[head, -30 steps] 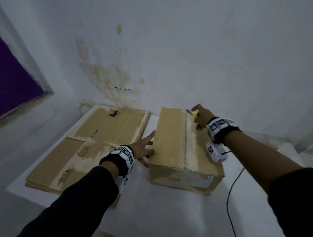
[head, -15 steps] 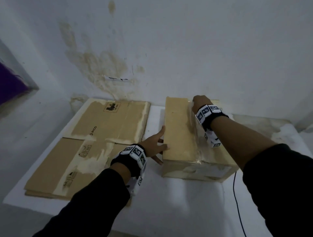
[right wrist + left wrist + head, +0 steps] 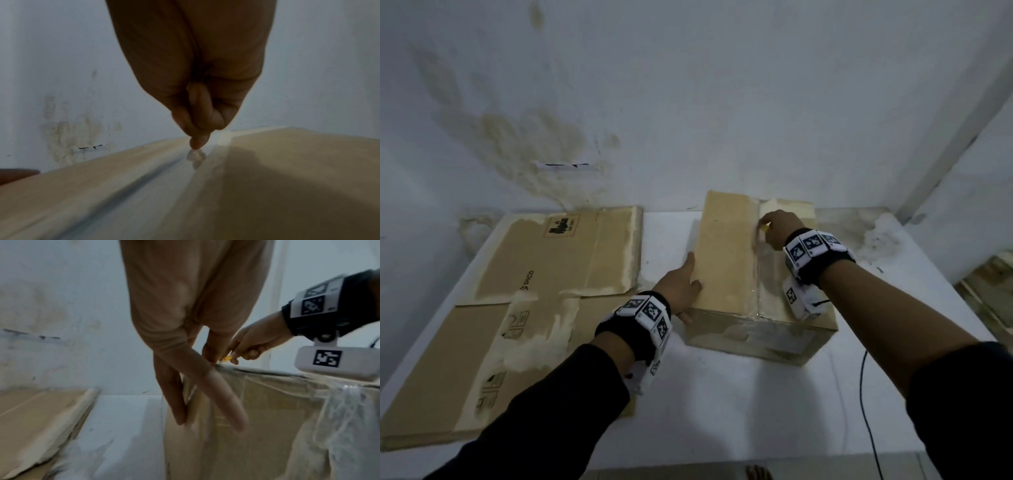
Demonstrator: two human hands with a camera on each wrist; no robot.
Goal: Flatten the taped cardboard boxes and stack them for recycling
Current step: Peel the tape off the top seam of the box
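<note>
1. We see the brown rectangular cardboard box (image 3: 729, 253), sealed with clear tape along its top seam, standing right of centre in the head view on the white table (image 3: 722, 404), its far end close to the wall.
2. Our right hand (image 3: 779, 229) sits on the seam near the box's far end, fingers curled tight around a small yellow-handled cutter (image 3: 226, 358) whose tip meets the tape (image 3: 767, 274).
3. Our left hand (image 3: 681, 291) rests against the box's left side, fingers straight and flat on the cardboard, thumb on the top edge.
4. In the left half of the frame lies a flattened brown cardboard stack (image 3: 544, 301), well apart from the box.
5. A thin black cable (image 3: 866, 411) trails over the table at lower right.
6. Behind stands a stained white wall (image 3: 688, 102).
</note>
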